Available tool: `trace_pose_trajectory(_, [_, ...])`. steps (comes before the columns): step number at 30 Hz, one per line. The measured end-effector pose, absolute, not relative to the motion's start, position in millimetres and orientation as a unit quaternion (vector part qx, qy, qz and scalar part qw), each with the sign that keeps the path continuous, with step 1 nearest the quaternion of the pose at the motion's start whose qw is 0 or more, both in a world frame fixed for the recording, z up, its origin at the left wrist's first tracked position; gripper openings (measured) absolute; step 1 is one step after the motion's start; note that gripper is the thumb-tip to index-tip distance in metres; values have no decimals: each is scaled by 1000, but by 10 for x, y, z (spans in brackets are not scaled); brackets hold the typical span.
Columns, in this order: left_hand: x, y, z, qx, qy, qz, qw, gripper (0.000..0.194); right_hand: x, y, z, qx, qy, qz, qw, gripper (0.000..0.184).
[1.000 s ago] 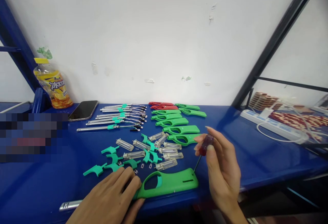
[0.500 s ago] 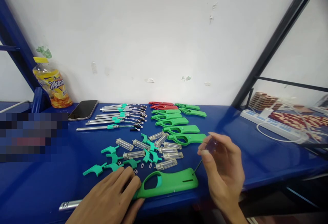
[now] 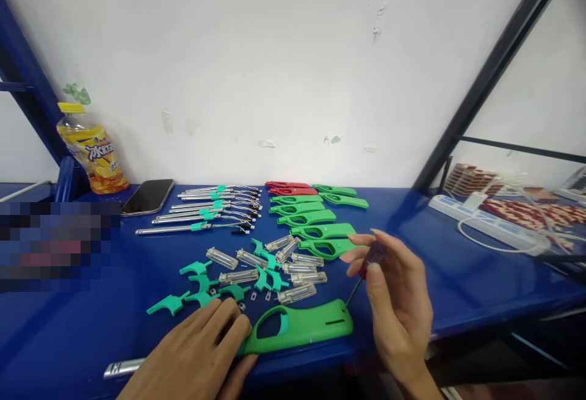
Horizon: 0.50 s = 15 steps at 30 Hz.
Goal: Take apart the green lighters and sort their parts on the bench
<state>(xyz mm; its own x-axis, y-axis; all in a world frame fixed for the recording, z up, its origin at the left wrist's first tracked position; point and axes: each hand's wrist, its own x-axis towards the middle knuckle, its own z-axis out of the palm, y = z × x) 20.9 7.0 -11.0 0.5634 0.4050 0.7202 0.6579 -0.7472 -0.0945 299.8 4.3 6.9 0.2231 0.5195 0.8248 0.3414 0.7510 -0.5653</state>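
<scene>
My left hand [image 3: 196, 345] is closed around the neck of a green gas lighter [image 3: 311, 325] and holds it flat at the table's front edge. The lighter's silver tube [image 3: 122, 367] sticks out to the left from under the hand. In its handle opening sits a teal trigger [image 3: 284, 325]. My right hand [image 3: 403, 302] pinches the clear purplish handle of a screwdriver [image 3: 375, 256] between thumb and fingers. The slanting shaft meets a hole at the lighter's right end; the tip is hidden there. Beyond the lighter lie clear fuel tanks [image 3: 297, 293] and loose teal triggers [image 3: 168, 303].
Behind are silver tubes with wires [image 3: 174, 229], green shells [image 3: 329, 231] and red shells [image 3: 293, 191]. A phone [image 3: 149, 197] and a drink bottle [image 3: 98, 156] stand at the back left. A white power strip [image 3: 494, 226] lies at the right, near a black rack post [image 3: 485, 76].
My right hand has shifted slightly, its fingers spreading and rolling around the screwdriver handle, with more of the shaft showing. The left hand and lighter have stayed in place.
</scene>
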Motion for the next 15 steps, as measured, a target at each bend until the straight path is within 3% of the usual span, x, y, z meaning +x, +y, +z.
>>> trace_pose_trajectory(3, [211, 69, -103, -865, -304, -352, 188, 33, 3007, 48, 78, -331, -621, 45, 709, 38])
trace_pose_trajectory(15, [215, 45, -87, -863, -306, -350, 196, 36, 3008, 27, 30, -295, -658, 59, 690, 52])
